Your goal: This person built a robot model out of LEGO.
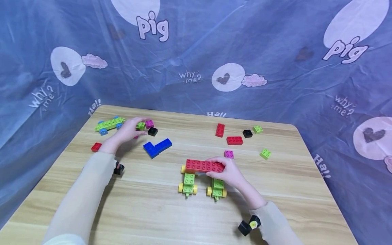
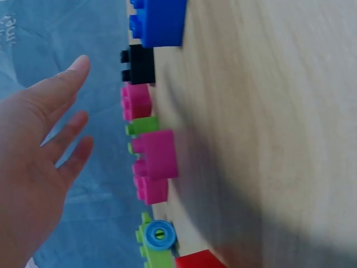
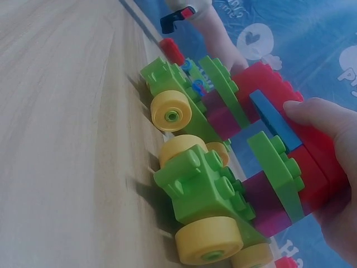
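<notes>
Gripping: right hand (image 1: 228, 173) curls thumb and fingers round the right end of the red brick row (image 1: 204, 166), centre of the head view, apparently to steady it on the build.
Build: red row lies across two green wheeled carts (image 1: 202, 186) with yellow wheels, bridging them; carts stand side by side, just apart, on the wooden table (image 1: 171, 211).
Right wrist view: thumb (image 3: 326, 120) presses on the red bricks (image 3: 290, 111); pink and blue layers sit under them, yellow wheels (image 3: 170, 111) on the wood.
Left hand: left hand (image 1: 128, 131), upper left of the head view, fingers straight and spread, holds nothing; reaches toward the small green brick (image 1: 140, 126) and pink brick (image 1: 149, 124). Contact: cannot tell.
Left wrist view: open palm (image 2: 39, 151) hovers beside pink bricks (image 2: 153, 159), black brick (image 2: 139, 64), blue piece (image 2: 159, 19).
Loose parts: blue L-piece (image 1: 157, 147) centre left; long green cart with blue wheels (image 1: 109, 124) behind the left hand; red bricks (image 1: 228, 135), black brick (image 1: 247, 133), green bricks (image 1: 265, 153) scattered upper right, well apart from the build.
Backdrop: blue printed cloth (image 1: 275, 51) round the table.
</notes>
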### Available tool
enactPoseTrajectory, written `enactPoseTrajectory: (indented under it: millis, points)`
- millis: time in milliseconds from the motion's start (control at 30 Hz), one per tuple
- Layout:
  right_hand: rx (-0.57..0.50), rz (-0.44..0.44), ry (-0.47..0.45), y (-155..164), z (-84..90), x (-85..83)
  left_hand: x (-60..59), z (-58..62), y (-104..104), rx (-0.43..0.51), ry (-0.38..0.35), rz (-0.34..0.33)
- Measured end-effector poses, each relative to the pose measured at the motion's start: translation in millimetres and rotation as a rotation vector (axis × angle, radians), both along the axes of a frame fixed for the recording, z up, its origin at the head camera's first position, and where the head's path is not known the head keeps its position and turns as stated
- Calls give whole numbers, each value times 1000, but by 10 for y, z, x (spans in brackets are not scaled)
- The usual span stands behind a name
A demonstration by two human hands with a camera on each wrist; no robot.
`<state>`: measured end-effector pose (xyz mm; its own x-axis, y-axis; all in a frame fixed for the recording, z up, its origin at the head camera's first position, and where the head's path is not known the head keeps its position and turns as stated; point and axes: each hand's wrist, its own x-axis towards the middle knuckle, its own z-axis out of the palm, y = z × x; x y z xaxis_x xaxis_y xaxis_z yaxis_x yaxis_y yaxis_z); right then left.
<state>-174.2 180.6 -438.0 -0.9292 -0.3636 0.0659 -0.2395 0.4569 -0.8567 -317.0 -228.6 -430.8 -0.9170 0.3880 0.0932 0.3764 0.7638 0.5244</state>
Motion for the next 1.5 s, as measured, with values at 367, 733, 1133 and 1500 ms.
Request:
enactPoseTrajectory:
  millis: [367, 733, 1133, 1500]
  points:
    - [3, -6, -15, 7, -9, 20, -30, -110, 42, -56, -18, -10]
    - [-3, -9, -22, 2, 14, 17, -81, -205, 147, -17, -37, -59]
    - [-3, -2, -1, 6, 7, 5, -95, -249, 182, -23, -44, -52]
    - [-15, 5, -16, 9, 8, 6, -114, -259, 227, -70, -21, -69]
